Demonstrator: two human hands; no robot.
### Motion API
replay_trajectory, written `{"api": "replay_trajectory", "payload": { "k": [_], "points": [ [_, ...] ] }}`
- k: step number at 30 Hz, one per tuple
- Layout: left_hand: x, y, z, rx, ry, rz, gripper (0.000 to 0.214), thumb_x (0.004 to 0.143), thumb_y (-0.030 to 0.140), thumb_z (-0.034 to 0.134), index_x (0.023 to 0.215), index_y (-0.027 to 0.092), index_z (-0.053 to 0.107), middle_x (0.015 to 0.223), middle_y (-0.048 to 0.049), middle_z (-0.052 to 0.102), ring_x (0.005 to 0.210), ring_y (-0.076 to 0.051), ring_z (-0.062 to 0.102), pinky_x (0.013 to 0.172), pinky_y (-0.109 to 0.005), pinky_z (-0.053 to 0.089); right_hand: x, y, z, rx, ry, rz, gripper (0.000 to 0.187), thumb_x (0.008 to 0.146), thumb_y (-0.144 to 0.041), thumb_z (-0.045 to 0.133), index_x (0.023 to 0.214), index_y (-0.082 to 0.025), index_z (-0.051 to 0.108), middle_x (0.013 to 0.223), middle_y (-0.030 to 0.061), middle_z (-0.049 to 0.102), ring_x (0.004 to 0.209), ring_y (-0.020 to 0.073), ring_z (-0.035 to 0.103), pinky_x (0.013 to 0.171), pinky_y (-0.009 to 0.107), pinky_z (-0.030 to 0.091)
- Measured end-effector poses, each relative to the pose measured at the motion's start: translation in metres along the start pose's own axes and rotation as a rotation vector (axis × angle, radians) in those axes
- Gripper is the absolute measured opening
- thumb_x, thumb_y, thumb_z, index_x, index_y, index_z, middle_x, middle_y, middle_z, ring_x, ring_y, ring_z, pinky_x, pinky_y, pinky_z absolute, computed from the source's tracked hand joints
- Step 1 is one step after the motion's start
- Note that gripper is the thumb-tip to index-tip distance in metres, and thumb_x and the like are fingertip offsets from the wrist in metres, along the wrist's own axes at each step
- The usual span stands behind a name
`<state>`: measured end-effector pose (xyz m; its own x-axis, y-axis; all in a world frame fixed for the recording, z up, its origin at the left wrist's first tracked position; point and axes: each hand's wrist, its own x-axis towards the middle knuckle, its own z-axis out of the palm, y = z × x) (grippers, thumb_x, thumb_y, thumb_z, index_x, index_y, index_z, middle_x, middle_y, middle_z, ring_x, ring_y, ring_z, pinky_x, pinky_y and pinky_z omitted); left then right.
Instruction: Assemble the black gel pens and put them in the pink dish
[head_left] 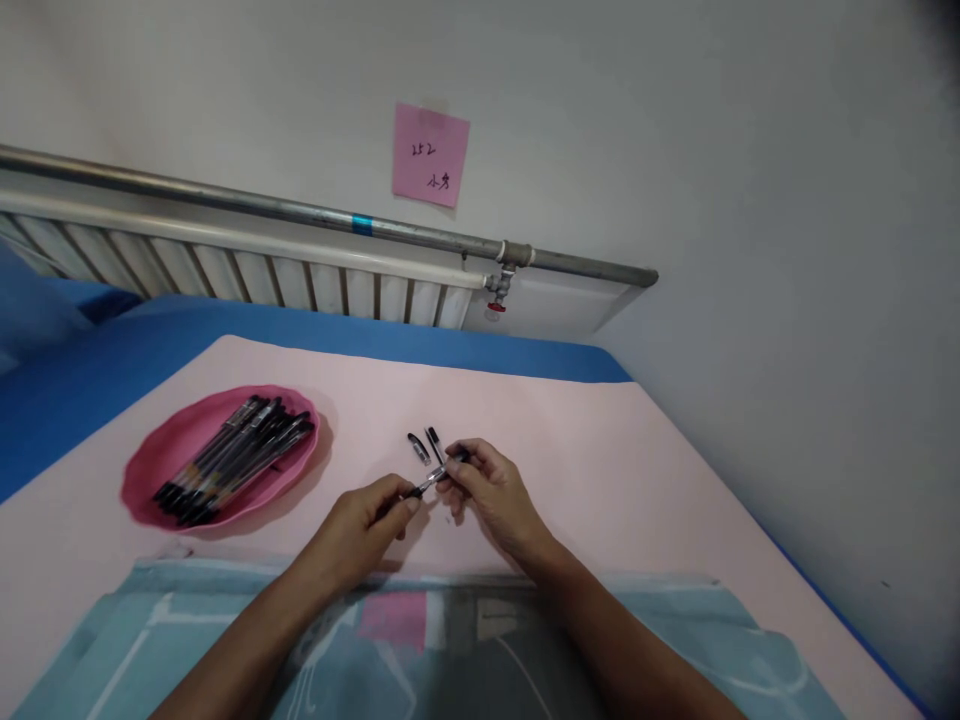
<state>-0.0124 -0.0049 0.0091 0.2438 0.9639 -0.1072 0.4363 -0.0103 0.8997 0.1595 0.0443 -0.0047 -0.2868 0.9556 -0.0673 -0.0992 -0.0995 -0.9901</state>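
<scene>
Both my hands meet over the pink tabletop [570, 440]. Between them a slim black and clear pen [430, 484] lies tilted, its right end higher. Thumb and fingers of my left hand [375, 515] pinch its lower left part. My right hand [491, 488] is closed round the other end, and its fingers hide some of the pen. Just beyond them on the table lie a black pen cap [418, 449] with a clear part and another short black-and-clear pen piece [434, 443]. Whether the pen's two held parts are joined cannot be made out.
A pink scalloped tray [139, 470] with several black pens [232, 460] stands to the left. A light blue patterned cloth [232, 610] covers the near edge. Behind the table are a white radiator [322, 285], a metal pipe [285, 205] and a wall with a pink note [430, 155].
</scene>
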Motion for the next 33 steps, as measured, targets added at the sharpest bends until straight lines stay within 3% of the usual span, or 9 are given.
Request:
{"api": "replay_trajectory", "payload": {
  "k": [6,12,18,23,25,29,33],
  "points": [
    [0.000,0.002,0.000,-0.019,0.009,-0.004,0.023,0.081,0.032,0.042,0.083,0.017,0.058,0.061,0.0039,0.049,0.059,-0.011,0.045,0.056,-0.021,0.032,-0.001,-0.003,-0.002,-0.011,0.035,-0.039,0.026,0.073,-0.032,0.059,0.091,-0.016,0.052,0.059,-0.0006,0.062,0.038,0.0091,0.050,0.032,0.018,0.037],
    [-0.001,0.003,0.000,-0.029,0.021,0.019,0.023,0.081,0.033,0.044,0.082,0.015,0.059,0.062,0.0032,0.051,0.059,-0.011,0.046,0.055,-0.021,0.033,-0.006,-0.002,0.004,-0.110,-0.101,0.009,0.027,0.075,-0.033,0.058,0.096,-0.017,0.052,0.060,-0.0007,0.060,0.041,0.0100,0.050,0.034,0.020,0.038],
    [-0.002,0.001,0.000,-0.071,0.065,-0.004,0.034,0.079,0.042,0.048,0.100,0.017,0.056,0.059,0.0040,0.051,0.055,-0.011,0.047,0.051,-0.021,0.034,-0.013,-0.001,0.007,-0.273,-0.135,-0.034,0.034,0.080,-0.031,0.051,0.111,-0.017,0.052,0.066,0.0002,0.058,0.047,0.0095,0.048,0.041,0.022,0.041],
    [0.000,0.000,0.001,0.015,0.093,0.067,0.025,0.083,0.033,0.043,0.095,0.019,0.059,0.066,0.0023,0.059,0.061,-0.012,0.053,0.058,-0.022,0.039,-0.018,-0.002,0.009,-0.370,-0.255,-0.068,0.042,0.079,-0.025,0.051,0.121,-0.022,0.048,0.080,0.0013,0.056,0.056,0.0087,0.050,0.049,0.022,0.043],
    [0.000,-0.001,-0.003,0.088,0.193,0.143,0.024,0.083,0.031,0.044,0.098,0.020,0.059,0.080,-0.0006,0.064,0.072,-0.014,0.057,0.065,-0.022,0.042,-0.015,-0.004,0.007,-0.352,-0.220,-0.099,0.045,0.078,-0.023,0.051,0.123,-0.024,0.046,0.091,0.0035,0.056,0.059,0.0084,0.050,0.050,0.021,0.043],
    [-0.001,-0.006,-0.029,0.385,0.554,0.238,0.029,0.085,0.030,0.042,0.108,0.018,0.056,0.101,-0.0075,0.062,0.091,-0.018,0.056,0.081,-0.027,0.041,-0.004,-0.005,-0.007,-0.321,0.016,-0.120,0.036,0.078,-0.024,0.049,0.113,-0.022,0.050,0.096,0.0054,0.057,0.064,0.0111,0.053,0.047,0.022,0.042],
    [-0.002,-0.019,-0.068,0.796,0.787,0.066,0.034,0.085,0.031,0.038,0.106,0.014,0.059,0.100,-0.0129,0.061,0.091,-0.026,0.055,0.079,-0.035,0.041,0.004,-0.004,-0.025,-0.603,0.164,-0.201,0.019,0.078,-0.025,0.049,0.092,-0.019,0.059,0.092,0.0055,0.060,0.075,0.0152,0.056,0.060,0.027,0.045]
  ]
}}
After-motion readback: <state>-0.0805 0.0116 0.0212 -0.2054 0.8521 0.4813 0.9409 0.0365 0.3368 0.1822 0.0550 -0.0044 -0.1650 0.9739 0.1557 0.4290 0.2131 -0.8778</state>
